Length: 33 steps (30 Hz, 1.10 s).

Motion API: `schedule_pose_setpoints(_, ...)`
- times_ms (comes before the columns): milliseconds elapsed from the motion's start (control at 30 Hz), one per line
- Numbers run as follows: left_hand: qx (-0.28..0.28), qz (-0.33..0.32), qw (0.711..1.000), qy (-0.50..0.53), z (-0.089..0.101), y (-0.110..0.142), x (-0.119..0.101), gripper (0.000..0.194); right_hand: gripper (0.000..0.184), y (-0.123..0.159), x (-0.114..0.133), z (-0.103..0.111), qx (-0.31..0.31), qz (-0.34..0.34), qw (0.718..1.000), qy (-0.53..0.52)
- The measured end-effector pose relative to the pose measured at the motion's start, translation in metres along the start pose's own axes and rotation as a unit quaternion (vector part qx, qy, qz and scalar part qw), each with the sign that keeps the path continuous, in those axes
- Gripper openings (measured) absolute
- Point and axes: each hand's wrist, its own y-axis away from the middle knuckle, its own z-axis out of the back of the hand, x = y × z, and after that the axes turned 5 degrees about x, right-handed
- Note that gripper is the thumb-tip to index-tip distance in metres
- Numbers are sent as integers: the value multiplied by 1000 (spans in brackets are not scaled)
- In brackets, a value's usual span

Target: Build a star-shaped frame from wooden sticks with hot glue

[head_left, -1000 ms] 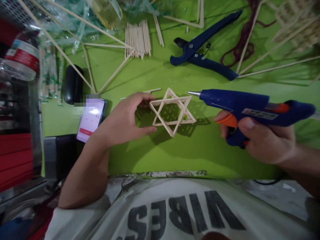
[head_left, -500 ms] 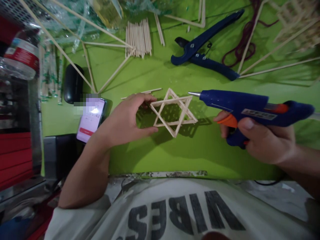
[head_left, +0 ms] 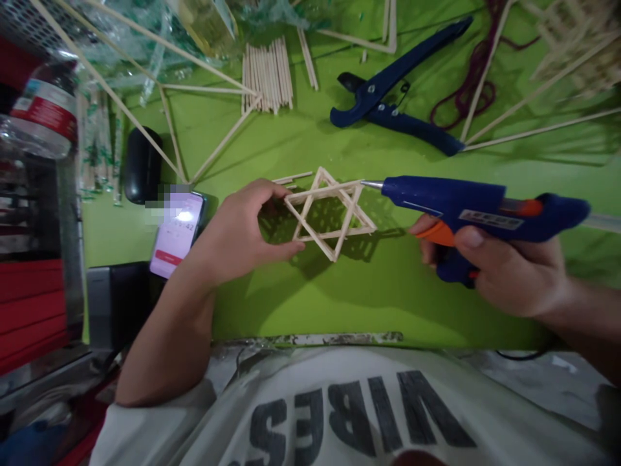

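Head view, read left to right. Far left edge: a water bottle (head_left: 41,107) and a dark oval case (head_left: 141,165) on the green table (head_left: 339,298); just beside the case, a phone (head_left: 175,234) with its screen lit.

Left hand (head_left: 242,230): fingers curled in a narrow pinch around the left point of the stick star (head_left: 330,213), thumb below, fingertips above. The star is a six-pointed frame of thin wooden sticks, lying roughly flat just above the table surface (whether its far points rest on the table or float I cannot tell). It extends to the right from the left hand's fingers.

Right of the star: glue gun (head_left: 480,207), blue body with an orange trigger, long axis near horizontal, metal nozzle pointing left. The nozzle tip sits at the star's upper right point, touching or a hair apart (not resolvable here).

Right hand (head_left: 504,272): closed around the gun's grip, forefinger on the trigger, thumb on the near side of the body.

Key relation: the joint under the nozzle is on the side of the star opposite the left-hand pinch, so the gun hand is the nearer one to it.

Behind, well apart: a bundle of cut sticks (head_left: 268,72) and a blue cutter (head_left: 398,107).
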Motion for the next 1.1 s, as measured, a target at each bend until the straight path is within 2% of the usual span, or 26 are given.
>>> schedule_pose_setpoints(267,-22,34,999,4,5,4,-2,66,34,6,-4,5,5,7,1000,-25)
schedule_pose_setpoints(400,-1,65,998,-8,10,5,-1,69,34,5,-5,4,11,-7,999,-39)
schedule_pose_setpoints(600,-1,63,998,6,8,3,-2,72,32,3,-10,5,64,-16,998,-20)
schedule_pose_setpoints(800,4,58,998,1,8,4,-6,70,39,2,-14,9,75,-8,997,-10)
schedule_pose_setpoints(900,14,60,998,-4,9,3,-6,73,38,3,-18,12,99,-8,995,-10)
schedule_pose_setpoints(1100,18,55,998,-13,9,4,-4,76,37,5,-25,15,106,-1,994,-17)
